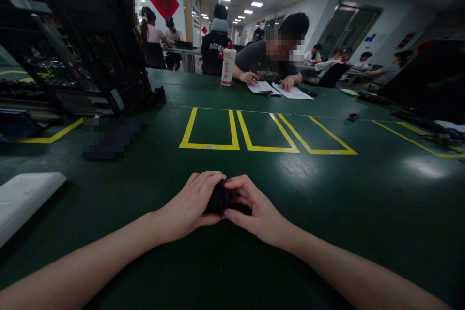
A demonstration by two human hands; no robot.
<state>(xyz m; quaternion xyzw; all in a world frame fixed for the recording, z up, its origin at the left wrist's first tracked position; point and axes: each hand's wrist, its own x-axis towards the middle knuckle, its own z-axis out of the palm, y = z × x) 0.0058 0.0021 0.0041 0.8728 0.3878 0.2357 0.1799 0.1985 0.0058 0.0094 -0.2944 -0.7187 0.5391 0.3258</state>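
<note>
A small black object [218, 199] with a thin upright edge sits between my two hands, low over the green tabletop [232, 271]. Its kind is unclear because fingers cover much of it. My left hand [198, 198] wraps it from the left, fingers over the top and thumb along the near side. From the right, my right hand [254, 206] grips its edge, with fingertips above and thumb below. Both hands are closed on this one object. Whether it rests on the table or is lifted slightly, I cannot tell.
Yellow tape outlines [236, 131] mark the table ahead. A large black open-frame machine [90, 38] stands at left, near a white block [29, 198]. Across the table, a person [269, 58] leans over papers [290, 91] beside a white bottle [227, 65]. Cables and dark equipment [432, 131] lie right.
</note>
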